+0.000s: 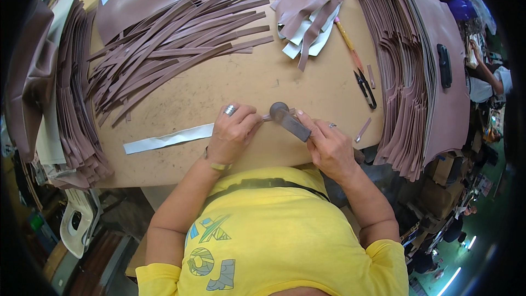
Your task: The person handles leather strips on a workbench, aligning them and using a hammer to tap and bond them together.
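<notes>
My left hand (233, 131) is closed, its fingers pinching a narrow leather strip (167, 138) near the table's front edge. The strip's pale side faces up to the left of that hand, and a short folded-looking part shows between my hands. My right hand (331, 148) is wrapped round a hammer, whose dark metal head (290, 122) with a round face lies over the strip's right end. My right index fingertip is close to that end. Most of the hammer's handle is hidden under my palm.
A heap of mauve-brown strips (181, 49) lies at the far left. Stacked leather panels stand left (76, 93) and right (405, 77). Wider pieces (312, 11) lie at the back. Thread snips (365, 89) and a yellow-orange pen-like tool (348, 41) rest at right. A black object (444, 66) sits on the right stack.
</notes>
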Demonstrator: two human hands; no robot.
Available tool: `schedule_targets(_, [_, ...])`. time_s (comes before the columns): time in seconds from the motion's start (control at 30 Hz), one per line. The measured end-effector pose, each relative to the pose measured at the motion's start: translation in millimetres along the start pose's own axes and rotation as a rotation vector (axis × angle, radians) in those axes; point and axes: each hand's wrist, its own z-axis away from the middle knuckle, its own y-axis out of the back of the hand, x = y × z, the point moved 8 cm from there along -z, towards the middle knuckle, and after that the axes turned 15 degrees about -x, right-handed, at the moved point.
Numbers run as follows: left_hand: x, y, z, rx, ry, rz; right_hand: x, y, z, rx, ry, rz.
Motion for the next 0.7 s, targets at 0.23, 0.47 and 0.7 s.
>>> schedule_targets(0.23, [-9, 6, 12, -0.004, 0.082, 0.037, 5, -3, 0, -0.001, 0.016, -0.043])
schedule_targets(0.47, [-8, 7, 12, -0.007, 0.018, -0.002, -7, -8, -5, 0.014, 0.077, -0.081])
schedule_targets(0.7, [-9, 6, 12, -0.016, 0.017, 0.009, -10, -12, -7, -0.016, 0.118, -0.042])
